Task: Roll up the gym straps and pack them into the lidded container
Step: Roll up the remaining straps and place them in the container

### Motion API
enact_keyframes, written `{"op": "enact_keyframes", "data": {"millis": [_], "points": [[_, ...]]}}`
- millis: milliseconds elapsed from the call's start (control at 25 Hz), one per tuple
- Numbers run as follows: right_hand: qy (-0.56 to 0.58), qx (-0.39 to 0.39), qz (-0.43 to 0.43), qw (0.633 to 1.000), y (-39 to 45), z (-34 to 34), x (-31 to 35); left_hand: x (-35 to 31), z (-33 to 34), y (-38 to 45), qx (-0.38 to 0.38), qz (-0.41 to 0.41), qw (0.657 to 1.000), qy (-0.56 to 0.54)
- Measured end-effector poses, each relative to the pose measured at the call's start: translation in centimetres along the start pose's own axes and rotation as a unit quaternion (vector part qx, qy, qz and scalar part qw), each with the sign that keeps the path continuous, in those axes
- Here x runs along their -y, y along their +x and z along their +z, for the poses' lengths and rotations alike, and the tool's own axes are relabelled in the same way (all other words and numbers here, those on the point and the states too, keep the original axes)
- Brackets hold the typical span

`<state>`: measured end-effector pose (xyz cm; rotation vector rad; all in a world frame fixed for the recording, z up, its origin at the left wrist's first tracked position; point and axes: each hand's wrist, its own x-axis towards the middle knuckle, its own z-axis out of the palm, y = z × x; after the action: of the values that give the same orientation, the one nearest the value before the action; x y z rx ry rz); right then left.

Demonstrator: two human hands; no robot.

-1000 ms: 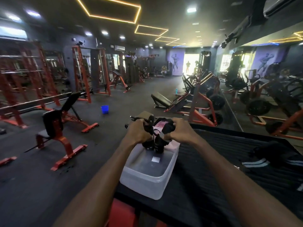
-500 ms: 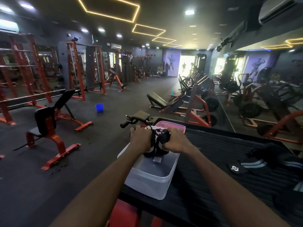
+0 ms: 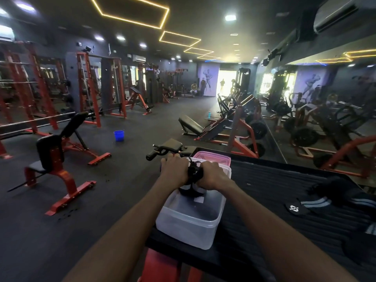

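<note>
A clear plastic container stands open on the black ribbed platform. Its pink lid lies just behind it. My left hand and my right hand both grip a black rolled gym strap between them, right above the container's far end. A loose part of the strap hangs down into the container. More black straps with grey stripes lie on the platform to the right.
The platform's left edge drops to the dark gym floor. A black handle bar juts out behind the lid. Red benches and a blue bucket stand on the left, weight machines and a mirror on the right.
Both hands have come down with the strap, from above the lid to just over the container's far end. The pink lid now shows behind them.
</note>
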<state>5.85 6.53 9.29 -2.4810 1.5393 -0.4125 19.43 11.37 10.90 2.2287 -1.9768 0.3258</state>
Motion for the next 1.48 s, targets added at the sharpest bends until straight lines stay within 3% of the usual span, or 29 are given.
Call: {"op": "enact_keyframes", "data": {"millis": [280,480,560,680,760,880,1040,1480], "points": [[0.003,-0.027,-0.001,1.0,0.1,1.3,0.3,0.8,0.8,0.1,-0.011,0.005,0.998,-0.056],[-0.006,0.005,-0.009,1.0,-0.7,0.6,0.0,0.5,0.9,-0.3,-0.035,0.016,0.995,-0.096],[0.023,-0.062,-0.015,0.998,-1.4,-0.7,-0.3,-0.2,0.8,-0.6,-0.053,0.017,0.991,-0.122],[0.085,-0.223,-0.012,0.971,-3.0,-2.8,-2.2,-2.1,-0.4,-1.2,-0.088,0.029,0.981,-0.173],[0.127,-0.236,0.023,0.963,-4.2,-3.8,-4.5,-4.3,-1.4,-1.5,-0.11,0.044,0.968,-0.222],[0.176,-0.189,0.083,0.963,-6.4,-4.5,-8.6,-9.1,-2.4,-2.0,-0.123,0.082,0.946,-0.289],[0.204,-0.177,0.133,0.954,-10.1,-5.0,-13.9,-16.7,-2.0,-2.4,-0.072,0.103,0.926,-0.355],[0.209,-0.215,0.215,0.93,-15.8,-6.8,-26.0,-30.7,3.6,-1.7,0.064,0.063,0.921,-0.378]]}}
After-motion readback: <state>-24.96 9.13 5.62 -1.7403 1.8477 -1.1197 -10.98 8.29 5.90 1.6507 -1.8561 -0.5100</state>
